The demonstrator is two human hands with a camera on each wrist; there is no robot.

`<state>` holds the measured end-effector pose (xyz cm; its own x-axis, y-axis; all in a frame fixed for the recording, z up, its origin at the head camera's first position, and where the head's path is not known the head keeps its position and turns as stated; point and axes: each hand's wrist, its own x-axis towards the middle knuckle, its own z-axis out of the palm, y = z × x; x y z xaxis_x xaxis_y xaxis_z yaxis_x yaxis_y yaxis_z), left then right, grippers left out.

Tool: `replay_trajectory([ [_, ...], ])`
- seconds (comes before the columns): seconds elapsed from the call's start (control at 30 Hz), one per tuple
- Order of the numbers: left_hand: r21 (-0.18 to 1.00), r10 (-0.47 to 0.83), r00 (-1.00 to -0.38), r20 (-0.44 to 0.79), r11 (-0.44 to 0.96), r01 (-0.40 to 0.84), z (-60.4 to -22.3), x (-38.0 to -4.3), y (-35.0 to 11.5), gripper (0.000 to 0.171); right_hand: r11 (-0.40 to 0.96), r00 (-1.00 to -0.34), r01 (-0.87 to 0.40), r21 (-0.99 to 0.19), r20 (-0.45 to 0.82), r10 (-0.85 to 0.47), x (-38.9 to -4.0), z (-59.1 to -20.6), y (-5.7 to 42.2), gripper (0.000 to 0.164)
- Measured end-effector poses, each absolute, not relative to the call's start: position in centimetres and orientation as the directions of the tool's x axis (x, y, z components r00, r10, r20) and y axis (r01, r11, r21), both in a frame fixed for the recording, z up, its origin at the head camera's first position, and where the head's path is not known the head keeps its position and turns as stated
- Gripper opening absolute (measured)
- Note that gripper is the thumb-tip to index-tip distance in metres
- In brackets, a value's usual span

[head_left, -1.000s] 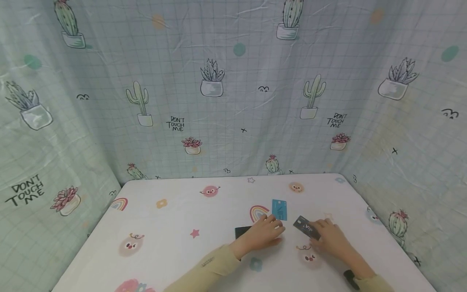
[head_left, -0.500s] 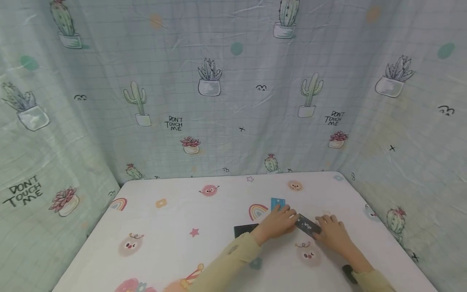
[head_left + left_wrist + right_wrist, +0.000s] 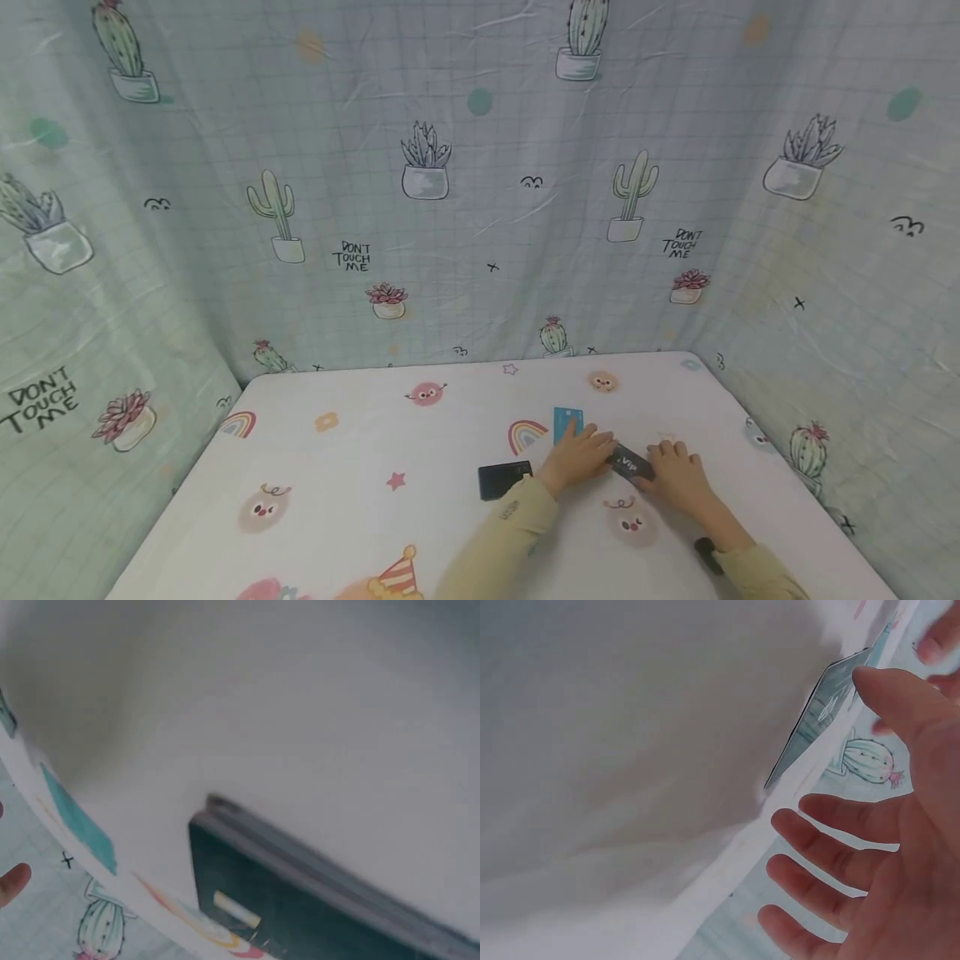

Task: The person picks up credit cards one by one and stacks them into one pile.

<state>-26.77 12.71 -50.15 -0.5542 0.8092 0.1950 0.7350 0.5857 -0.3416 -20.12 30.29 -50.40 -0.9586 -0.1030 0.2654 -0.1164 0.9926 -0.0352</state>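
A black card marked VIP (image 3: pixel 630 463) lies slanted on the table between the hands. My left hand (image 3: pixel 576 458) is at its far left end, fingers forward. Part of a blue card (image 3: pixel 567 423) shows beyond that hand. My right hand (image 3: pixel 678 479) is at the card's near right end; in the right wrist view its thumb (image 3: pixel 900 694) is close to the black card (image 3: pixel 817 712) and the fingers are spread and relaxed. A dark, thick, wallet-like case (image 3: pixel 501 480) lies left of the left forearm; the left wrist view shows its layered edge (image 3: pixel 315 870).
The white table (image 3: pixel 330 483) has printed faces, rainbows and stars. Curtains printed with cacti (image 3: pixel 360 167) hang behind it and at both sides. A dark band (image 3: pixel 707 556) sits at the right wrist.
My left hand has moved right, from beside the dark case to the black card's left end, covering part of the blue card. The right hand has loosened slightly beside the black card.
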Motion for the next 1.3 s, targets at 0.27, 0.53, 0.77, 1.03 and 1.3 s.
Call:
replay_trajectory([
  [0.27, -0.371, 0.749, -0.658, 0.080, 0.635, 0.678, -51.2, -26.3, 13.2, 0.051, 0.989, -0.965, -0.142, -0.041, 0.227, -0.129, -20.3, -50.4, 30.1, 0.048],
  [0.53, -0.375, 0.742, -0.668, 0.061, 0.637, 0.673, -51.4, -25.9, 13.5, 0.046, 0.984, -0.970, -0.175, -0.041, 0.181, -0.165, -20.2, -50.2, 30.0, 0.045],
  [0.77, -0.347, 0.759, -0.645, 0.094, 0.632, 0.693, -51.4, -25.5, 13.4, 0.028, 0.966, -0.966, -0.234, -0.110, 0.141, -0.218, -20.3, -50.1, 30.1, 0.044],
  [1.03, -0.369, 0.774, -0.623, 0.116, 0.616, 0.696, -51.6, -25.3, 13.3, 0.030, 0.951, -0.945, -0.299, -0.083, 0.162, -0.283, -20.3, -50.4, 30.7, 0.045],
  [1.3, -0.431, 0.784, -0.610, 0.116, 0.593, 0.680, -51.8, -25.4, 13.8, 0.041, 0.962, -0.943, -0.269, 0.045, 0.188, -0.273, -20.7, -51.3, 31.5, 0.049],
])
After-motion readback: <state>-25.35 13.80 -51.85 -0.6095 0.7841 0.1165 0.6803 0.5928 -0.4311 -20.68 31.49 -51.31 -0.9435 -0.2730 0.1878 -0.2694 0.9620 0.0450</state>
